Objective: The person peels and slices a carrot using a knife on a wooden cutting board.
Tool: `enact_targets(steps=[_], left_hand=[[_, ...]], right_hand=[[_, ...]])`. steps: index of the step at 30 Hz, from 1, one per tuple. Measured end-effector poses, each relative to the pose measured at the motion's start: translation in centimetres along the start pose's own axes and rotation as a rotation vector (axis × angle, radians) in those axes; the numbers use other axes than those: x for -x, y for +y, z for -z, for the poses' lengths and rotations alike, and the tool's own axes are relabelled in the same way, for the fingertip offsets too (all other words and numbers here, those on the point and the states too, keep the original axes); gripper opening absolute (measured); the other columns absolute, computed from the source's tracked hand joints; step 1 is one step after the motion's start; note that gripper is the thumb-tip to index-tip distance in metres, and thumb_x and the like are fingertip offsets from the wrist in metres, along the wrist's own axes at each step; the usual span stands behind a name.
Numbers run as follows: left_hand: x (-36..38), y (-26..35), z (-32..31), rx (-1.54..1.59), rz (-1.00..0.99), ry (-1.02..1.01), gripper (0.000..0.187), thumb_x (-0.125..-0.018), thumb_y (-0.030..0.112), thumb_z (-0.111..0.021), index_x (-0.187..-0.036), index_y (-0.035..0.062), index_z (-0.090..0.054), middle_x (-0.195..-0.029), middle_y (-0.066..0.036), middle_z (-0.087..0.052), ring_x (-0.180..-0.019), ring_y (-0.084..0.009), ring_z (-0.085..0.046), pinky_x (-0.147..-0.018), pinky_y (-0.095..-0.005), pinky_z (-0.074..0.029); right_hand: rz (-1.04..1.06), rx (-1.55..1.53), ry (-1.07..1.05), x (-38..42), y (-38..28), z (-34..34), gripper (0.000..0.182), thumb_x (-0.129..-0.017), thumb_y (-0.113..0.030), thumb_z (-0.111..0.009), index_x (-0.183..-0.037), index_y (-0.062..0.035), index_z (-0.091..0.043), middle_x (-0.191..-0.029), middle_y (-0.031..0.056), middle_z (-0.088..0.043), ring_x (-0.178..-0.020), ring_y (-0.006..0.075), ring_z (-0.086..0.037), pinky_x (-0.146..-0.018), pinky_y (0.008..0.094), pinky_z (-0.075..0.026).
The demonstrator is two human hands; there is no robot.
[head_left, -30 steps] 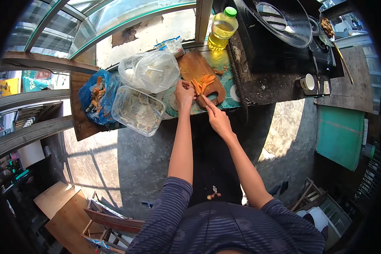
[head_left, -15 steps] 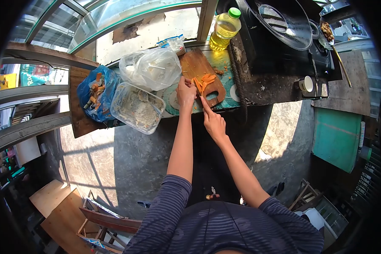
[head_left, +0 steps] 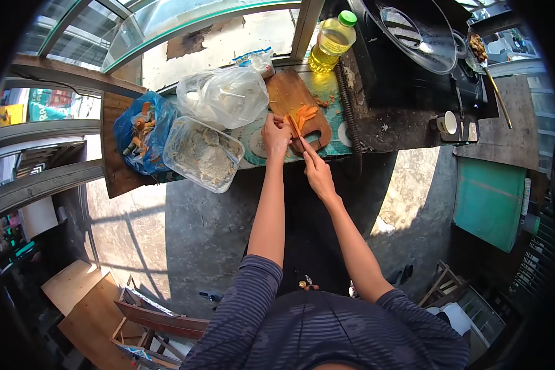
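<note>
Orange carrot sticks lie on a wooden cutting board with a handle slot at its near end. My right hand is closed round the handle of a knife, its thin blade pointing away from me beside the sticks. At the board's left edge, my left hand has its fingers bent and pressed together on a carrot piece beside the blade; the fingers mostly hide that piece. To the left is an open plastic tub holding a pale floury mixture.
A blue plastic bag with peelings and a clear plastic bag sit on the left. Behind the board stands an oil bottle. A black stove carries a pan with a glass lid. A cup lies at right.
The knife has swung more upright in view and its blade now shows beside the carrot sticks. My right hand has moved slightly nearer me and right; the left shifted slightly right.
</note>
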State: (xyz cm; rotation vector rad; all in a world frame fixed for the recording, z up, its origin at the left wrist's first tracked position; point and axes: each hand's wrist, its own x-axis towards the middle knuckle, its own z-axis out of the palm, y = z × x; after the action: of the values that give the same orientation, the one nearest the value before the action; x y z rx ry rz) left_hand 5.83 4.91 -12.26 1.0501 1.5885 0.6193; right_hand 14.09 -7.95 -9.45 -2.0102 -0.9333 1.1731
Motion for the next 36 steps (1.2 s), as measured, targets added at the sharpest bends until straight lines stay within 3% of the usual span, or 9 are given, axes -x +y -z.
enact_targets(steps=[3,9,12,18,21,25,29,32,36], left_hand=[[0.1,0.3,0.1,0.004,-0.002,-0.006,0.013,-0.086,0.004,-0.061,-0.097,0.0002,-0.055,-0.085,-0.008,-0.061,-0.062,-0.0184,-0.067,-0.049,-0.0318,-0.058],[-0.1,0.2,0.0,-0.001,-0.003,-0.005,0.013,-0.086,0.005,-0.061,-0.097,0.0,-0.055,-0.085,-0.009,-0.061,-0.062,-0.0184,-0.067,-0.049,-0.0316,-0.058],[-0.1,0.1,0.0,-0.01,-0.006,-0.015,0.013,-0.087,0.005,-0.061,-0.097,0.0,-0.055,-0.085,-0.009,-0.061,-0.062,-0.0183,-0.067,-0.048,-0.0315,-0.058],[0.1,0.5,0.2,-0.008,-0.026,-0.011,0.012,-0.086,0.005,-0.061,-0.095,0.0001,-0.055,-0.084,-0.009,-0.06,-0.063,-0.0187,-0.066,-0.048,-0.0309,-0.058],[0.6,0.7,0.2,0.035,-0.034,-0.001,0.013,-0.083,0.005,-0.063,-0.092,-0.0007,-0.055,-0.079,-0.01,-0.059,-0.065,-0.0195,-0.062,-0.047,-0.0306,-0.057],[0.5,0.7,0.4,0.023,-0.013,-0.008,0.013,-0.086,0.005,-0.062,-0.096,0.0007,-0.055,-0.086,-0.009,-0.061,-0.064,-0.0188,-0.066,-0.048,-0.031,-0.057],[0.2,0.2,0.1,-0.003,-0.013,-0.012,0.013,-0.087,0.005,-0.061,-0.098,0.0013,-0.055,-0.09,-0.009,-0.061,-0.064,-0.0192,-0.069,-0.048,-0.0314,-0.058],[0.5,0.9,0.2,0.017,0.006,0.004,0.012,-0.085,0.004,-0.063,-0.093,0.0,-0.055,-0.08,-0.01,-0.06,-0.067,-0.02,-0.063,-0.048,-0.0308,-0.058],[0.6,0.8,0.1,0.014,-0.005,0.004,0.012,-0.085,0.005,-0.063,-0.094,0.0003,-0.056,-0.083,-0.009,-0.06,-0.066,-0.02,-0.065,-0.048,-0.0313,-0.058]], right_hand=[[-0.062,0.037,-0.037,0.2,-0.1,0.4,0.042,-0.102,-0.036,-0.04,-0.143,-0.0335,-0.045,-0.081,0.0154,-0.065,-0.069,0.0226,-0.062,-0.075,0.0363,-0.049],[-0.043,-0.122,-0.082,0.2,-0.2,0.5,0.042,-0.103,-0.031,-0.042,-0.145,-0.0291,-0.045,-0.064,0.0028,-0.049,-0.06,0.0092,-0.046,-0.06,0.0273,-0.044],[-0.247,-0.194,-0.176,0.0,-1.9,1.7,0.043,-0.103,-0.031,-0.043,-0.146,-0.029,-0.043,-0.064,0.0019,-0.049,-0.058,0.0073,-0.047,-0.059,0.0275,-0.045],[0.107,0.211,0.056,-0.7,0.0,0.1,0.043,-0.102,-0.028,-0.041,-0.144,-0.0367,-0.041,-0.078,0.0173,-0.067,-0.066,0.0335,-0.067,-0.062,0.0399,-0.051],[-0.045,0.325,0.086,-0.6,-1.8,1.0,0.042,-0.102,-0.029,-0.041,-0.142,-0.04,-0.042,-0.086,0.0235,-0.066,-0.08,0.0416,-0.065,-0.065,0.0459,-0.051],[0.102,0.395,0.117,-0.8,-1.4,1.2,0.045,-0.1,-0.028,-0.042,-0.144,-0.0401,-0.039,-0.082,0.0222,-0.067,-0.078,0.0406,-0.066,-0.066,0.0501,-0.052],[-0.008,0.161,-0.004,-0.2,-1.2,0.4,0.044,-0.1,-0.027,-0.043,-0.142,-0.0385,-0.043,-0.092,0.0233,-0.068,-0.084,0.0385,-0.067,-0.072,0.0441,-0.052],[0.016,-0.205,-0.043,-0.3,0.0,-0.6,0.041,-0.102,-0.027,-0.047,-0.143,-0.0274,-0.047,-0.067,0.005,-0.053,-0.055,0.0092,-0.044,-0.058,0.0271,-0.044],[-0.043,-0.211,-0.049,0.0,-0.2,-0.1,0.04,-0.102,-0.026,-0.047,-0.142,-0.0243,-0.048,-0.076,0.0043,-0.058,-0.059,0.008,-0.045,-0.06,0.0257,-0.044]])
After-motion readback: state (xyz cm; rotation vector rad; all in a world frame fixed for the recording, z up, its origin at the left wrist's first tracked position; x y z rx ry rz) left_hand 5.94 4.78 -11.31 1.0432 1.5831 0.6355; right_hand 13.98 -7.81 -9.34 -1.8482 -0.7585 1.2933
